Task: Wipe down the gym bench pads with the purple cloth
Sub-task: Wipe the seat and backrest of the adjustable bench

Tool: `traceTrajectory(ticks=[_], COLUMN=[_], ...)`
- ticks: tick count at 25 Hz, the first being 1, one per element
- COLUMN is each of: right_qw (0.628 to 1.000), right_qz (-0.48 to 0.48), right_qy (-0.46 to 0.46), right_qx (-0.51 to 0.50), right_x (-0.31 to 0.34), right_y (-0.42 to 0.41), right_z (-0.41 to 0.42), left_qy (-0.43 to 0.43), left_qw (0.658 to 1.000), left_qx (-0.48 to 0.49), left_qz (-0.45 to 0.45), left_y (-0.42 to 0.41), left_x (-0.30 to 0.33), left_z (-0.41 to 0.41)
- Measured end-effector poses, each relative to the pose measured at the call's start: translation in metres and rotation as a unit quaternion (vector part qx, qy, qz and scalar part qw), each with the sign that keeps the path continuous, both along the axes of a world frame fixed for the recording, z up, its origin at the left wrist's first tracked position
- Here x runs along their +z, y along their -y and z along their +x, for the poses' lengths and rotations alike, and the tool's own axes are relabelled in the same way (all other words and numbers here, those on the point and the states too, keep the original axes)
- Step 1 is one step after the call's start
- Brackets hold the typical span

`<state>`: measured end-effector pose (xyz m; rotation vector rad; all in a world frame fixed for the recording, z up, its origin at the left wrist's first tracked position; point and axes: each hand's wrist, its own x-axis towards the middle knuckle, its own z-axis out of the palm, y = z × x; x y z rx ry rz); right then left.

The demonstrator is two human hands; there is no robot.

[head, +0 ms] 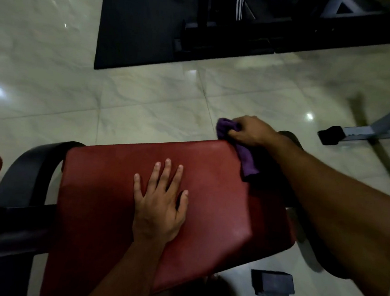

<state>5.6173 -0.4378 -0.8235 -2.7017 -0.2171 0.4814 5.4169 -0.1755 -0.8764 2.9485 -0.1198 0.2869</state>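
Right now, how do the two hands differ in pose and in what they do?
The left hand lies flat with fingers spread on the middle of the red bench pad; the right hand is curled at the pad's far corner. The left hand holds nothing; the right hand grips the purple cloth. Both are bare and meet the same pad.

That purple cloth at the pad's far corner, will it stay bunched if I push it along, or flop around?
Likely floppy: the cloth is bunched in the right hand, and its free end drapes limp over the pad corner. It looks light and thin, so the tail will probably trail. The pad seems smooth and slightly shiny, so it should slide easily. The left hand rests flat on the pad.
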Motion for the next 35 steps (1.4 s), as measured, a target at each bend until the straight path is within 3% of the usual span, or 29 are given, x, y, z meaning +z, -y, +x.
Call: traceTrajectory(ticks=[5,8,13,16,19,24,31,35], right_qw=[0.991,0.985,0.985,0.986,0.988,0.993,0.983,0.966], right_qz=[0.003,0.005,0.009,0.009,-0.014,-0.094,0.028,0.086], right_qy=[0.117,0.165,0.166,0.160,0.149,0.010,0.003,0.029], right_qx=[0.061,0.041,0.042,0.044,0.036,0.075,0.184,0.240], right_x=[-0.011,-0.021,-0.024,-0.024,-0.029,-0.014,-0.015,-0.015], right_y=[-0.129,-0.135,-0.131,-0.130,-0.131,-0.166,-0.364,-0.373], right_z=[-0.021,-0.026,-0.021,-0.018,-0.012,0.006,-0.003,-0.009], left_qy=[-0.008,-0.026,-0.082,-0.062,-0.061,-0.085,-0.093,-0.084], left_qw=[1.000,1.000,0.995,0.997,0.997,0.995,0.994,0.995], left_qx=[-0.002,0.005,-0.054,0.003,0.032,0.029,0.021,0.024], left_qz=[0.003,0.004,-0.010,0.042,0.026,0.050,0.058,0.056], left_y=[0.000,0.005,-0.044,-0.121,-0.137,-0.133,-0.135,-0.137], left_x=[0.002,0.002,0.020,0.012,0.005,0.007,0.005,0.004], left_z=[0.000,0.001,-0.003,-0.032,-0.040,-0.036,-0.035,-0.035])
